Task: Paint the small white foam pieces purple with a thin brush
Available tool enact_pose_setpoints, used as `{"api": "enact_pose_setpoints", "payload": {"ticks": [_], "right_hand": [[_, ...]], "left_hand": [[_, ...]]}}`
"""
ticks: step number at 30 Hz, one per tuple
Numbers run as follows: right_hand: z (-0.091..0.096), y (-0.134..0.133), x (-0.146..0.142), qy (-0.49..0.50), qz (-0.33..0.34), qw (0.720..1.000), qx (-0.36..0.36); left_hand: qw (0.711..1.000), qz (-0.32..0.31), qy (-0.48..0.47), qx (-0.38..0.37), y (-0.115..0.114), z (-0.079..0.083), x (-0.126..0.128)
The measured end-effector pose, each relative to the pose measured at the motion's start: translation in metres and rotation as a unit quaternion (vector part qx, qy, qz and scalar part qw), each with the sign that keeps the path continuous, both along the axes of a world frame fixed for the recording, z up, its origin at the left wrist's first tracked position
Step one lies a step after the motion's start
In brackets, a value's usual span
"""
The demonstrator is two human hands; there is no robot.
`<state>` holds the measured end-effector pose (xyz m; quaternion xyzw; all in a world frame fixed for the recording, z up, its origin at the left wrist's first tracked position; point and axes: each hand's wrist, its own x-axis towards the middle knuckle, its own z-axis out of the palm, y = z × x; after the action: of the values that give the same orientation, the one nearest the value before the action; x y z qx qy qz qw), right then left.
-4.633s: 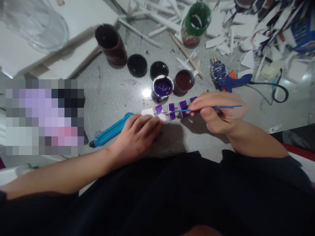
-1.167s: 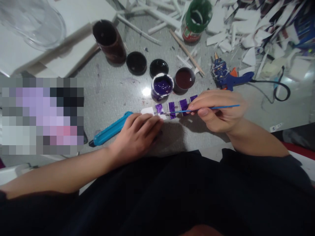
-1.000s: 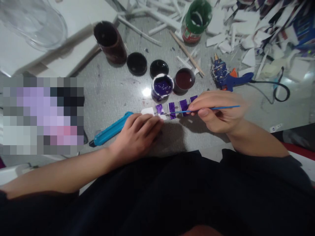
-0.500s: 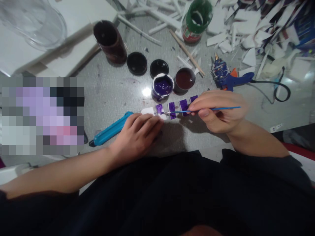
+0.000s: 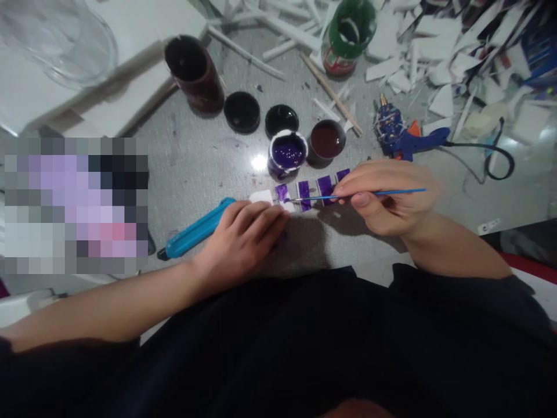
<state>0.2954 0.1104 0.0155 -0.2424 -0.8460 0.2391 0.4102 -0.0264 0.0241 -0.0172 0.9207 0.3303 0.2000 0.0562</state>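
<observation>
A row of small white pieces (image 5: 311,190), several painted purple, lies on the grey surface. My right hand (image 5: 387,194) pinches a thin blue paintbrush (image 5: 357,195), whose tip rests at the left end of the row, near a white piece. My left hand (image 5: 243,238) lies with its fingers curled together and pressed on the white left end (image 5: 261,197) of the row. An open pot of purple paint (image 5: 286,153) stands just behind the pieces.
A dark red paint pot (image 5: 326,140) and two black lids (image 5: 242,111) sit behind. A teal cutter (image 5: 195,230) lies left of my hand. A blue glue gun (image 5: 402,139), a green-rimmed jar (image 5: 347,36), a dark cup (image 5: 194,72) and white scraps (image 5: 439,58) fill the back.
</observation>
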Motion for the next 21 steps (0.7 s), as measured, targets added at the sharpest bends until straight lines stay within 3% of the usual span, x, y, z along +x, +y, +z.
{"api": "enact_pose_setpoints", "payload": {"ticks": [9, 21], "right_hand": [[0.0032, -0.0006, 0.0002, -0.027, -0.011, 1.000, 0.005], [0.0045, 0.0046, -0.0021, 0.001, 0.002, 1.000, 0.029]], "left_hand": [[1.000, -0.003, -0.005, 0.018, 0.0022, 0.0034, 0.0008], [1.000, 0.008, -0.002, -0.025, -0.0009, -0.0009, -0.0013]]}}
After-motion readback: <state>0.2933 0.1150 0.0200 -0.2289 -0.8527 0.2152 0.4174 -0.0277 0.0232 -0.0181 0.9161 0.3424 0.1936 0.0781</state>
